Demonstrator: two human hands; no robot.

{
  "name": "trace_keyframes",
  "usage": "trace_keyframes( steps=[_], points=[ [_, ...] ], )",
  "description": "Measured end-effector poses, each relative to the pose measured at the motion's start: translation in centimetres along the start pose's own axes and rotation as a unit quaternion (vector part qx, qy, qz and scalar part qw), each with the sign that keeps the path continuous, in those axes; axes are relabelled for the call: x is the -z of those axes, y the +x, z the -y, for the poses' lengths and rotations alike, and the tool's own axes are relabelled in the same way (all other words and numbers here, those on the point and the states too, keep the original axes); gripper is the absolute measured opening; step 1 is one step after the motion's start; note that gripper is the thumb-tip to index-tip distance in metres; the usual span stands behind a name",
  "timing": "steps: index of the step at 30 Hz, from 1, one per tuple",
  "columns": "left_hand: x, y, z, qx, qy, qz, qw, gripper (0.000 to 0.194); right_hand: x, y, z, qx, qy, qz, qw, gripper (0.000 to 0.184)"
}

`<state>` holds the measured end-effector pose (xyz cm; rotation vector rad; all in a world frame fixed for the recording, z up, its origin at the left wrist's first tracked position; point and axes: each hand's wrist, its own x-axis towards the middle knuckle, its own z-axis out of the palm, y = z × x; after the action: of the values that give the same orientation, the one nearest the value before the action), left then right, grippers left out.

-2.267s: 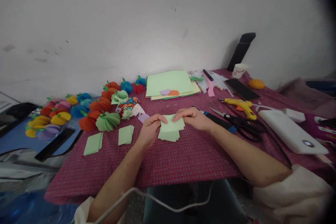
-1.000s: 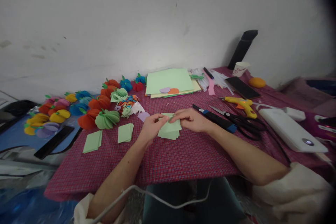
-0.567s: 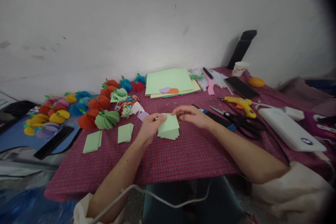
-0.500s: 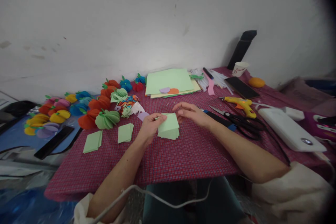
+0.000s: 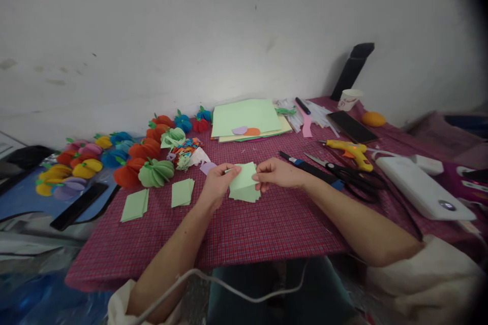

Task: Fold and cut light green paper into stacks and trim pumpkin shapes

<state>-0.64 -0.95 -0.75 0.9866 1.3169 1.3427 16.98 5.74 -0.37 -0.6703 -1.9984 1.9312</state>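
My left hand pinches the left side of some light green paper pieces, its thumb lying on top. At their right edge, my right hand has its thumb and fingertips closed on the paper. More green pieces show just below the held ones, slightly fanned. Two small stacks of the same green paper lie to the left, a nearer one and a farther one. A lilac paper scrap sits just beyond my left hand.
Paper pumpkins in several colours and paper scraps occupy the left. Large green sheets lie at the back. On the right are a utility knife, scissors, a yellow glue gun, a phone and a white power bank.
My right hand has moved left and down onto the paper's right edge, its fingers closing there. More of the utility knife is uncovered. My left hand keeps its hold.
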Motion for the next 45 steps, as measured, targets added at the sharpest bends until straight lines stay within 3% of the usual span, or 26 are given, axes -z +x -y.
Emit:
trace_keyframes(
  steps=[3, 10, 23, 33, 38, 45],
  points=[
    [0.0, 0.1, 0.1, 0.000, 0.003, 0.002, 1.000, 0.026, 0.0, 0.1, 0.2, 0.000, -0.011, -0.007, 1.000, 0.029],
    [-0.3, -0.2, 0.1, 0.000, 0.037, 0.015, 0.999, 0.026, -0.2, 0.5, 0.4, 0.064, -0.037, -0.101, 0.992, 0.026],
    [-0.7, -0.5, 0.3, 0.004, 0.079, 0.054, 0.995, 0.029, -0.4, 0.9, -0.6, 0.061, -0.066, -0.112, 0.990, 0.031],
    [-0.3, -0.2, 0.4, -0.016, 0.091, 0.076, 0.993, 0.028, -0.3, 1.0, -0.8, 0.084, -0.110, -0.138, 0.981, 0.023],
    [0.6, 0.3, -0.3, -0.023, 0.100, 0.054, 0.993, 0.026, 0.3, 0.8, -0.4, 0.075, -0.100, -0.167, 0.978, 0.022],
    [2.8, 1.0, -1.3, -0.041, 0.018, -0.058, 0.997, 0.027, 1.8, 0.6, 0.2, 0.045, 0.072, -0.221, 0.972, 0.021]
  ],
)
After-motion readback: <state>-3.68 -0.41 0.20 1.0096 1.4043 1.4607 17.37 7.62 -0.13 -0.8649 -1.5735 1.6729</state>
